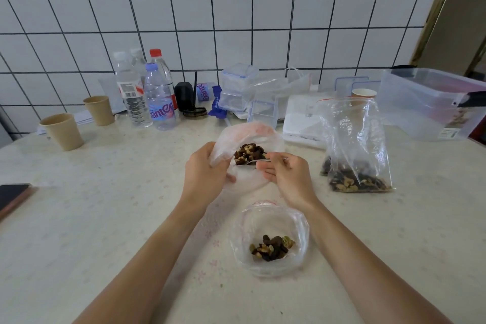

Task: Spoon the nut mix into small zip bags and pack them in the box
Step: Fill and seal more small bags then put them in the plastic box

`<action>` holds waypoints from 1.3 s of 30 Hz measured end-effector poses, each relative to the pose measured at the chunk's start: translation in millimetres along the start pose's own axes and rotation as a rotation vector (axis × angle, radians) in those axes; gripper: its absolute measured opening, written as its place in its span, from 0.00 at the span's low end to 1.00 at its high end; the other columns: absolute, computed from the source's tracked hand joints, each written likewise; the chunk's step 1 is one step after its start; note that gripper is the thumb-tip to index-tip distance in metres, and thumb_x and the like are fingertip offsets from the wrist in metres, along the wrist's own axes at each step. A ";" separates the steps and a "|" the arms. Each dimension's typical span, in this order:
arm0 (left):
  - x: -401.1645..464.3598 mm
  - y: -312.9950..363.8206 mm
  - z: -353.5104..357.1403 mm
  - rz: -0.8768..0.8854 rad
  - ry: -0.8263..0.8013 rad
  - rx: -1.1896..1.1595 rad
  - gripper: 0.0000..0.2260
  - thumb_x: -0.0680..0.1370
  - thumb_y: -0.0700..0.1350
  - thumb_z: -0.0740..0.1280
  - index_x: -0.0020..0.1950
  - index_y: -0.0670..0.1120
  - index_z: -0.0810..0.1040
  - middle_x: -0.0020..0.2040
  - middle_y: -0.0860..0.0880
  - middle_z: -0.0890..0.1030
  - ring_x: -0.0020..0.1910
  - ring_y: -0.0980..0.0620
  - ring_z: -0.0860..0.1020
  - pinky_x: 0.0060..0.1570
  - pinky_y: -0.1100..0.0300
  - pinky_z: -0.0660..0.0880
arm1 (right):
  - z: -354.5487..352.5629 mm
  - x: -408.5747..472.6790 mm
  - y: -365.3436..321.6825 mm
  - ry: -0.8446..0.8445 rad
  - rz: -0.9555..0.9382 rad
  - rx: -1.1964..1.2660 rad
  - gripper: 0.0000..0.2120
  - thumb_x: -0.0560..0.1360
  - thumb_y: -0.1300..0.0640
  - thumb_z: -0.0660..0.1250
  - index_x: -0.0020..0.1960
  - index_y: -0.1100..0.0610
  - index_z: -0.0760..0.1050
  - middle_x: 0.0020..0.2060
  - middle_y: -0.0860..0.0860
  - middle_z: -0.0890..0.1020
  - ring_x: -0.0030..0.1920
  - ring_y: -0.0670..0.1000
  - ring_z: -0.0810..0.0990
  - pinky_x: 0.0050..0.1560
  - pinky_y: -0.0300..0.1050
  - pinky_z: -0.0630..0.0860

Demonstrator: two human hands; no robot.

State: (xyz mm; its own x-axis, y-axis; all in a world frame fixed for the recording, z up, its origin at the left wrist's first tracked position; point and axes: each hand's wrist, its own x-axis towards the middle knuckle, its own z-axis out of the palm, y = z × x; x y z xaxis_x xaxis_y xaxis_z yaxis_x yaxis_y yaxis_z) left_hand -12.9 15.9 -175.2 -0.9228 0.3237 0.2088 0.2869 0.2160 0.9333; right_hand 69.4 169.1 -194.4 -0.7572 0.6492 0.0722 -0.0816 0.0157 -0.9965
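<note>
My left hand (203, 169) grips the rim of a small clear zip bag (246, 137) and holds its mouth open above the table. My right hand (285, 173) holds a metal spoon (249, 162) heaped with nut mix (248, 153) inside that bag's mouth. A second small zip bag (271, 238) lies open near me with a little nut mix at its bottom. To the right stands the large zip bag (355, 150) of nut mix, propped open. A clear plastic box (431, 102) sits at the far right.
Two paper cups (63, 130) stand at the left, with several water bottles (147, 92) behind them by the tiled wall. Clear lidded containers (238, 87) and a white device (302, 118) crowd the back middle. A phone (13, 197) lies at the left edge.
</note>
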 end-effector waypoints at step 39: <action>-55.5 32.7 -25.5 0.332 0.182 0.205 0.13 0.78 0.50 0.73 0.60 0.57 0.75 0.61 0.57 0.76 0.57 0.61 0.75 0.56 0.60 0.73 | -66.2 -62.0 -51.5 0.053 -0.011 0.179 0.13 0.86 0.58 0.58 0.57 0.63 0.80 0.45 0.59 0.88 0.49 0.55 0.88 0.42 0.48 0.86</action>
State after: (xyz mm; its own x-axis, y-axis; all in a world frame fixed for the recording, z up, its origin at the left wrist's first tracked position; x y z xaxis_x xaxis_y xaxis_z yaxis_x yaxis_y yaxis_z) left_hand 41.2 -18.4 -148.9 -0.7969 0.2431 0.5531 0.6041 0.3121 0.7333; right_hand 163.4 178.3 -150.2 -0.7205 0.6893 0.0763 -0.2076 -0.1095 -0.9721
